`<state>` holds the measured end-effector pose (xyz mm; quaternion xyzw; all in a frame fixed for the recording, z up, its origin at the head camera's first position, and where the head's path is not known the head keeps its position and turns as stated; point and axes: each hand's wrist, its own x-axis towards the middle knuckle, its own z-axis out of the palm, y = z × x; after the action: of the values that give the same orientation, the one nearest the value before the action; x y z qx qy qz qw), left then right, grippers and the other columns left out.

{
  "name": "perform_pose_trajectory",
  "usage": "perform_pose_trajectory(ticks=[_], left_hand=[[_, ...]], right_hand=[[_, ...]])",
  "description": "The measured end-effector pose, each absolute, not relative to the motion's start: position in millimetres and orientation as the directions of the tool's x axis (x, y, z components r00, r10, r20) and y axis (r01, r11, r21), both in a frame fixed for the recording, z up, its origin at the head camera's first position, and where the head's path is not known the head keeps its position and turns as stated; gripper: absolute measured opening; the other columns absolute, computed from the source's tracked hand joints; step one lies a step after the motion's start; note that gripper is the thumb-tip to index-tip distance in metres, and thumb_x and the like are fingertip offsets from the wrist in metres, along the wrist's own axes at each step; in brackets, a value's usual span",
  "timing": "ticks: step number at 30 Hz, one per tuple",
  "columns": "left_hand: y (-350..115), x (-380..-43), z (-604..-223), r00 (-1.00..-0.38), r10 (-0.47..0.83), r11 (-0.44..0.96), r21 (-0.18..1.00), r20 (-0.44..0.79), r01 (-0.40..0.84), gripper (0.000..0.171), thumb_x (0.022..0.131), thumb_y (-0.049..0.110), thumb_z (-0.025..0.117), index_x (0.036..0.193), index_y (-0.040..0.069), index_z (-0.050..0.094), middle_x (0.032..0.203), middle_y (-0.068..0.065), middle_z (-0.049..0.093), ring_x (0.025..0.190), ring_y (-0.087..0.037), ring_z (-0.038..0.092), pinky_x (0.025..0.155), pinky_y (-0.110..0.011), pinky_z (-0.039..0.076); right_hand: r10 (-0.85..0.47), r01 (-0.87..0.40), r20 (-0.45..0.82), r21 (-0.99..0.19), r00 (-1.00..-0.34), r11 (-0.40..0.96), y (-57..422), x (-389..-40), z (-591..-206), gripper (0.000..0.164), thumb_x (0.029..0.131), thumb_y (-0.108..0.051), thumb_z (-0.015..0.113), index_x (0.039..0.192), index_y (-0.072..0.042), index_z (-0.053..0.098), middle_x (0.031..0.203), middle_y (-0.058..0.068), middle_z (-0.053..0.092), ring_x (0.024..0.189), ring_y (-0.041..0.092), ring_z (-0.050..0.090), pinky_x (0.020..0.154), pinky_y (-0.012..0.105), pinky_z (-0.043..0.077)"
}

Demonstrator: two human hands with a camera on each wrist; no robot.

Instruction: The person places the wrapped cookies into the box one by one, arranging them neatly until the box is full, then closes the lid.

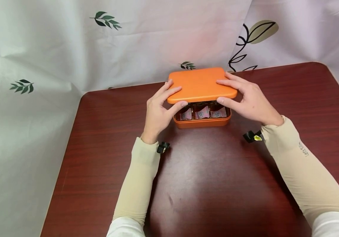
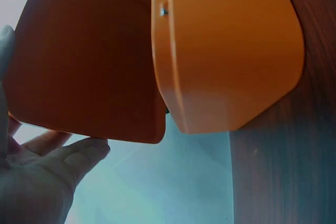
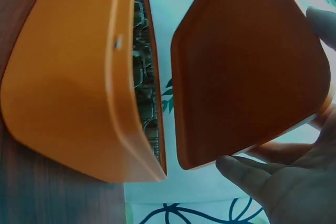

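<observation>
Both hands hold an orange lid (image 1: 200,84) tilted above an orange box (image 1: 202,123) on the table. At the lid's left side, my left hand (image 1: 158,113) grips it, with fingers on top and the thumb at the front edge. My right hand (image 1: 252,102) pinches the right side likewise. Small pink wrapped packets (image 1: 202,113) show in the box's compartments through the front gap; the back of the box is hidden under the lid. The right wrist view shows a gap between the lid (image 3: 247,66) and the box wall (image 3: 63,77), with clear dividers (image 3: 138,66) inside.
The dark red-brown wooden table (image 1: 205,184) has rounded back corners. Behind it and along its left side hangs a pale curtain (image 1: 145,42) with leaf prints. Small black devices (image 1: 162,147) are worn at both wrists, over beige sleeves (image 1: 141,177).
</observation>
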<state>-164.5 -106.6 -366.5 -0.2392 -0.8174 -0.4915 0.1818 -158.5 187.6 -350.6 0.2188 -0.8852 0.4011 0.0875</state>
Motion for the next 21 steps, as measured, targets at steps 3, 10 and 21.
perform_pose_trajectory(ticks=[3,10,21], left_hand=[[-107.7,-164.8,-368.3,-0.817,0.239,0.414,0.706,0.524,0.574,0.047,0.082,0.025,0.086,0.125,0.012,0.073,0.146,-0.012,0.055,0.139,-0.013,0.045,0.111,-0.029,0.037],[-109.5,-162.5,-369.7,-0.844,0.29,0.462,0.706,0.452,0.536,0.056,0.08,0.031,0.087,0.129,0.008,0.071,0.148,-0.011,0.053,0.143,-0.021,0.04,0.115,-0.027,0.031],[-111.0,-160.2,-376.7,-0.868,0.324,0.542,0.678,0.377,0.497,0.064,0.079,0.037,0.088,0.131,0.005,0.068,0.149,-0.01,0.051,0.145,-0.017,0.037,0.115,-0.028,0.031]], right_hand=[[-0.355,-0.462,0.299,-0.651,-0.886,0.602,188.5,-157.4,-352.3,0.057,0.092,-0.035,0.074,0.144,-0.019,0.059,0.158,0.011,0.039,0.142,0.032,0.04,0.111,0.045,0.034],[-0.451,-0.477,0.216,-0.625,-0.866,0.618,190.3,-155.1,-358.4,0.064,0.097,-0.039,0.067,0.153,-0.017,0.046,0.166,0.006,0.021,0.15,0.031,0.025,0.115,0.055,0.026],[-0.547,-0.502,0.113,-0.58,-0.829,0.641,192.3,-150.3,-370.5,0.074,0.101,-0.039,0.061,0.161,-0.015,0.026,0.169,0.006,0.0,0.154,0.027,-0.001,0.12,0.05,0.016]])
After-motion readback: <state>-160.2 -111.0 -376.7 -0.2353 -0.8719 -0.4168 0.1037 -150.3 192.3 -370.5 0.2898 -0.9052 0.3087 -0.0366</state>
